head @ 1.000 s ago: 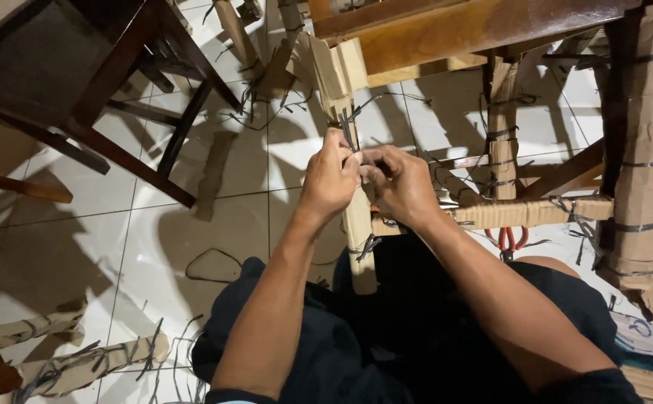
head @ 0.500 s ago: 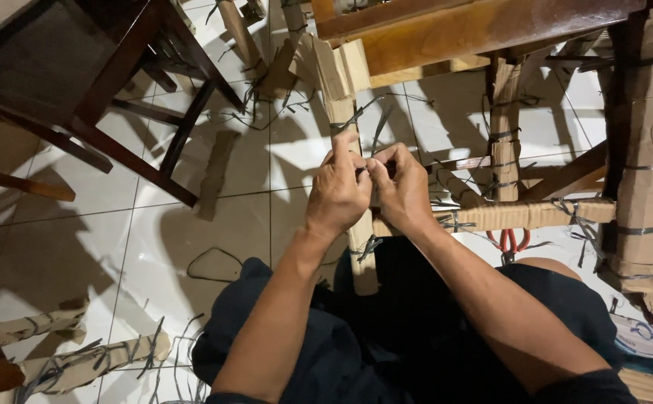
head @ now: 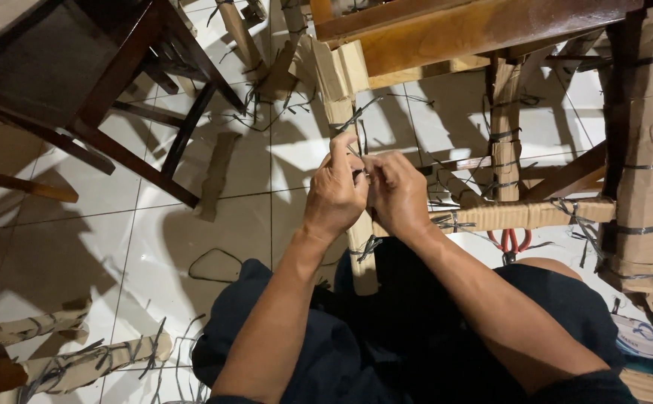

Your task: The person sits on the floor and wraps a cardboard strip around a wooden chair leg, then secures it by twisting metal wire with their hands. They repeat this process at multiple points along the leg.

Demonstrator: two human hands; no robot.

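- head cam: left hand & right hand meet knuckle to knuckle over the cardboard-wrapped chair leg, fingers of both pinched on a thin dark strap btw them.
- leg's long axis runs away from the body, straight under the fingertips; both hands equally close.
- red scissors lie off to the right, on the floor.

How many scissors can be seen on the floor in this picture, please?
1. One pair of scissors with red handles lies on the white floor tiles, just below the cardboard-wrapped rail, right of the right hand. Its blades are hidden; more may lie under the furniture.
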